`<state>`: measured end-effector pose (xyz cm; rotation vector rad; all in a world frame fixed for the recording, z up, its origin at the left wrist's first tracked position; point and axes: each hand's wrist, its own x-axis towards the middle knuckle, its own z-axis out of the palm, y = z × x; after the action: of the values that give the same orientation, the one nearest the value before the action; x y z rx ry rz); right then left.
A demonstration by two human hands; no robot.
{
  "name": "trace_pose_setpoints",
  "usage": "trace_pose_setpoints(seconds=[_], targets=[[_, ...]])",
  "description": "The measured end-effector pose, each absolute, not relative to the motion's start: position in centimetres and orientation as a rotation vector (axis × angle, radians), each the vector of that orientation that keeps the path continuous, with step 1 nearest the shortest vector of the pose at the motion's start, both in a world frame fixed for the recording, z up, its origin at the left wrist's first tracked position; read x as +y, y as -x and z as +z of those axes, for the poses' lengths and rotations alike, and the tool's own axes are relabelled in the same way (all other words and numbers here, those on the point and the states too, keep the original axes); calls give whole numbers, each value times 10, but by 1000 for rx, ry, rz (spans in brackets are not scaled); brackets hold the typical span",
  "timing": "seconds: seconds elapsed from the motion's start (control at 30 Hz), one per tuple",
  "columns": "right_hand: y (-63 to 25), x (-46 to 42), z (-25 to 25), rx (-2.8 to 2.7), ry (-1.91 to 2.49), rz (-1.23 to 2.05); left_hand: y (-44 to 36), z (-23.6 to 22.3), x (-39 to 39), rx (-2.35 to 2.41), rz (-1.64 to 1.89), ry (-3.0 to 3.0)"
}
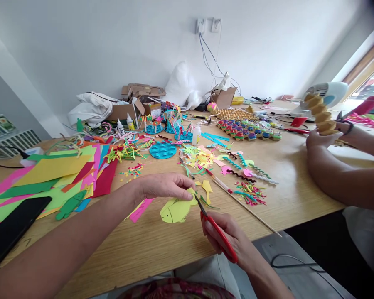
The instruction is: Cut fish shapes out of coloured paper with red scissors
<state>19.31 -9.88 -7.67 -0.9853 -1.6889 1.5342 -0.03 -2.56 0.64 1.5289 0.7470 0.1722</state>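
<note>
The left hand (171, 185) pinches the yellow paper fish (173, 211) by its tail, over the table (156, 253). Held at one end, it might swing and skew a cut. The right hand (235, 234) grips the red scissors (218, 232); with blades this close, a slip could nick the left fingertips.

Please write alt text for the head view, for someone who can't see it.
A person's left hand holds a yellow paper fish, and their right hand holds red scissors at its tail end. Colored paper sheets, a black phone and paper scraps lie on the wooden table; at right, another person's hands hold a bumpy tan strip.
</note>
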Motion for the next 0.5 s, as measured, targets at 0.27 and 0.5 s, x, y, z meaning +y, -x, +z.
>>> trace_pose_setpoints(seconds=[0.27, 0.5], targets=[[-200, -97, -73, -1891, 1054, 1425, 2, 6, -21, 730, 74, -1652], [-207, -94, -59, -2066, 1080, 1334, 2, 9, -14, 737, -33, -1761]])
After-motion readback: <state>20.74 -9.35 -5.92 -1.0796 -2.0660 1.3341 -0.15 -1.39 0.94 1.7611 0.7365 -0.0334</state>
